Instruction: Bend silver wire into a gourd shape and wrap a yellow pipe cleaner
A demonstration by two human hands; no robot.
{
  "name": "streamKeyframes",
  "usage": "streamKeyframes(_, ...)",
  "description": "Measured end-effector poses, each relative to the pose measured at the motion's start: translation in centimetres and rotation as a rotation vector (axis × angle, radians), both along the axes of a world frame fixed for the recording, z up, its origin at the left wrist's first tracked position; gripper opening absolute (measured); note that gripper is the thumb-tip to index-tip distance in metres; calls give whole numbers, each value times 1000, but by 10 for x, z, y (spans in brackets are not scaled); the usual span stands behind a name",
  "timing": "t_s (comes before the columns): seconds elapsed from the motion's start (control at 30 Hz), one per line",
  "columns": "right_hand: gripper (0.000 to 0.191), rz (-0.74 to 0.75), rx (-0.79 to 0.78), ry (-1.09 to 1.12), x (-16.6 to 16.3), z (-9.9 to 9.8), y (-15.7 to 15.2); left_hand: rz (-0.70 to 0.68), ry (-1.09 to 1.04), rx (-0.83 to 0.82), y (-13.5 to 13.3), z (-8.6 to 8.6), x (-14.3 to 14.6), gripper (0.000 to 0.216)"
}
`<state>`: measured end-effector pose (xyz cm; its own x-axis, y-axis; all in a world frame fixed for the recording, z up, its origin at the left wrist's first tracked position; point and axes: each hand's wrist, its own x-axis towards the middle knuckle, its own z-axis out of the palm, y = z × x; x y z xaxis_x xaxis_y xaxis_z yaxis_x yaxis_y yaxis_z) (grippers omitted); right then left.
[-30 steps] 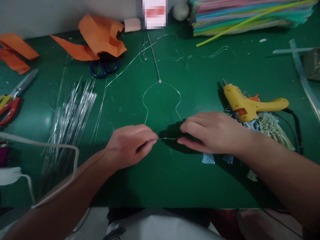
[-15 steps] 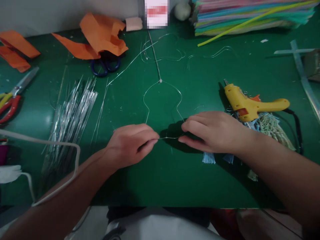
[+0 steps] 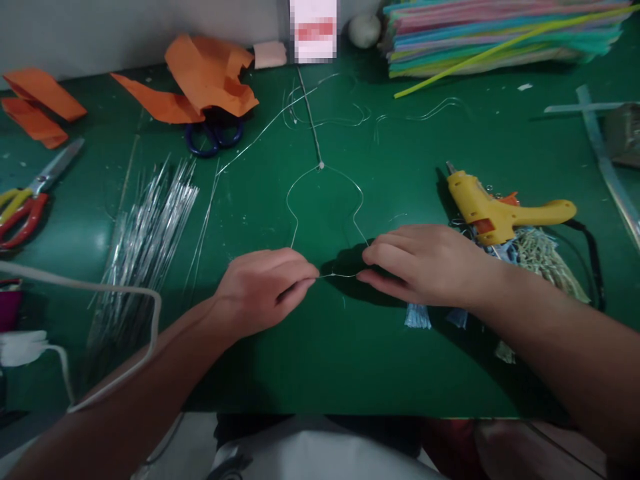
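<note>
Dim indoor light, from above-left. Soft glare patch on table at left. Foil strips glint. Dark shadow under right hand, between both hands. Wide-angle bend at edges, forearms stretched. Corners soft, centre fairly sharp. Label at back pixelated.

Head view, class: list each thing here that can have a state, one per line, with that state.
left hand: pinching the wire frame's lower end
right hand: pinching the same wire
wire frame: bent into a gourd-like outline, flat on the table
glue gun: lying on its side
red scissors: open
blue scissors: partly under orange paper
</note>
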<state>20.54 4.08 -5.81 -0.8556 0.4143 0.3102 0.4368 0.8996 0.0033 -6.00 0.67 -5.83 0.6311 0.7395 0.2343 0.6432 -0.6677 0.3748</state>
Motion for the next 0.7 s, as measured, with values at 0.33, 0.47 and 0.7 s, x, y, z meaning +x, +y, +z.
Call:
streamKeyframes(0.33, 19, 15, 57, -8, -1, -3, 2, 7, 8, -3, -1, -1, 0, 13)
streamKeyframes(0.47, 15, 48, 64, 9, -1, -3, 2, 3, 10, -13, -1, 0, 0, 13)
streamKeyframes(0.7, 12, 93, 71, 11, 0, -3, 1, -12, -6, -22, 0, -1, 1, 13)
